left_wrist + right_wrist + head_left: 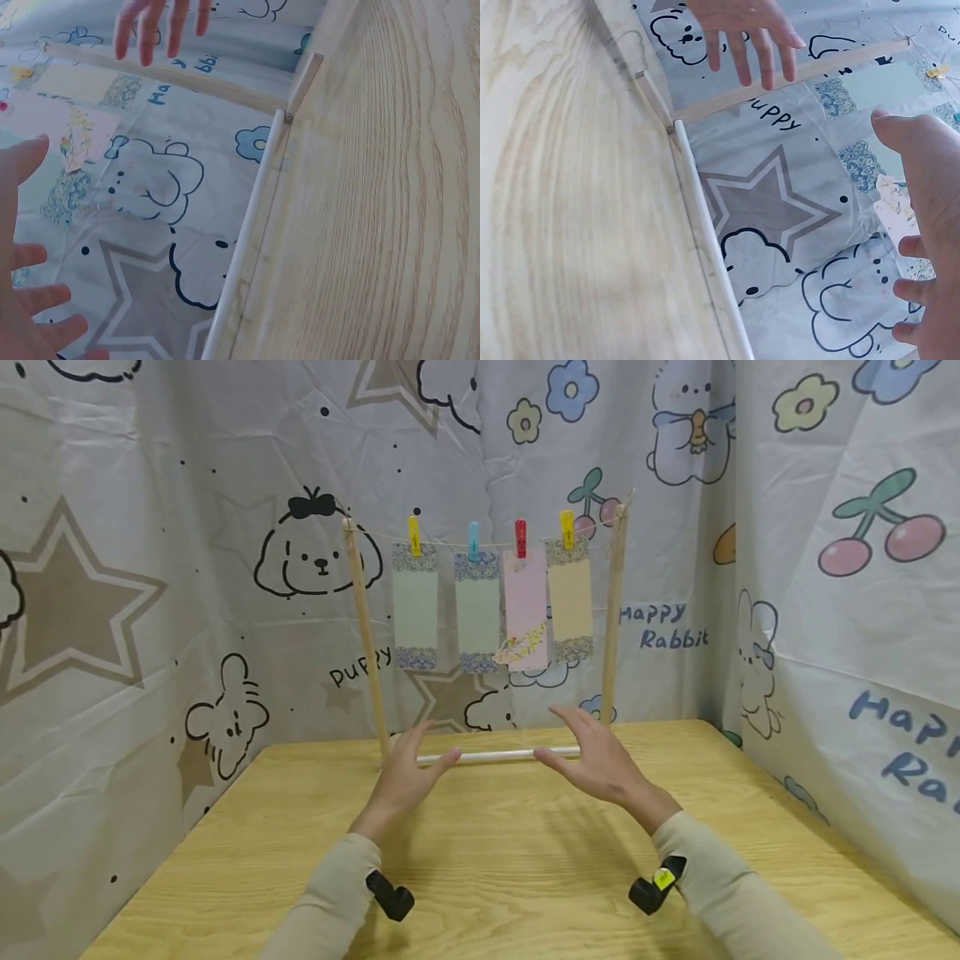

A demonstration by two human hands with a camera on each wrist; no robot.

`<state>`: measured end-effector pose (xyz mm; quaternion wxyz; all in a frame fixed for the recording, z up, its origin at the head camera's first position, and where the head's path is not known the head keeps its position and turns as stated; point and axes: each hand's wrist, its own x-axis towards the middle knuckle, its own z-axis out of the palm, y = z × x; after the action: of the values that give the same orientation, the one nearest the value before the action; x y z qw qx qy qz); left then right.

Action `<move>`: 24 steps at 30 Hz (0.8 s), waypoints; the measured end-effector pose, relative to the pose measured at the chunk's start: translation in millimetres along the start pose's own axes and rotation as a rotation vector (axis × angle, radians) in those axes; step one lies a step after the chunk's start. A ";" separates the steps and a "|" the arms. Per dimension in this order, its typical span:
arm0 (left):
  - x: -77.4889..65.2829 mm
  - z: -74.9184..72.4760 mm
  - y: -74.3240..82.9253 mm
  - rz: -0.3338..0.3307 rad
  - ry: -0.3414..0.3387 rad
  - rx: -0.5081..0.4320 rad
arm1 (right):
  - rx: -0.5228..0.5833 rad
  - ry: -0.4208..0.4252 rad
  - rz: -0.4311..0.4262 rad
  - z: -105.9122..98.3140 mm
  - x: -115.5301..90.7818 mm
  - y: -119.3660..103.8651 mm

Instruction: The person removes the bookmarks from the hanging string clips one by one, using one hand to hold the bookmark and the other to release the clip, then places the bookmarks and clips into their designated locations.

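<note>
Both hands hover over the table in front of a small wooden drying rack, holding nothing. The left hand [405, 768] is near the rack's left post [366, 635], fingers spread and thumb pointing inward. Near the right post [615, 618], the right hand [592, 756] mirrors it with extended fingers. A white rod [495, 755] joins the posts low down. From the string between the post tops hang a green card [416, 610], a second green card [477, 614], a pink card [525, 602] and an orange card [571, 602], each under a clothespin.
The clothespins are a yellow one [414, 536], a blue one [473, 542], a red one [521, 538] and another yellow one [567, 529]. Printed curtains [825, 635] enclose the wooden table [487, 860] at the back and sides. Each wrist carries a small black camera [390, 895].
</note>
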<state>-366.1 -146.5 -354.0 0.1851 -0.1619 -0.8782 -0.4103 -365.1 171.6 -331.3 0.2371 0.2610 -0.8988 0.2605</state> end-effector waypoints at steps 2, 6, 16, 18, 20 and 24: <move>0.6 -0.8 -2.3 0.002 0.005 -0.029 | 0.016 0.007 -0.006 -2.5 5.8 -2.3; 1.7 -0.8 -4.9 -0.004 0.015 -0.082 | 0.049 0.023 -0.008 -5.8 15.1 -6.6; 8.3 0.7 -2.0 -0.046 0.068 -0.215 | 0.136 0.024 0.025 -16.0 33.1 -13.4; 10.2 1.4 -1.1 -0.050 0.078 -0.240 | 0.167 0.019 0.044 -18.7 36.7 -13.9; 12.9 2.6 -1.0 -0.050 0.083 -0.262 | 0.205 0.008 0.067 -21.0 40.0 -14.0; 18.5 3.9 0.4 -0.062 0.061 -0.306 | 0.290 -0.007 0.098 -24.4 46.1 -11.9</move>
<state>-382.9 -140.8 -347.5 0.1721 -0.1485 -0.8038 -0.5497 -385.6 161.5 -282.9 0.1808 0.2493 -0.8643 0.3978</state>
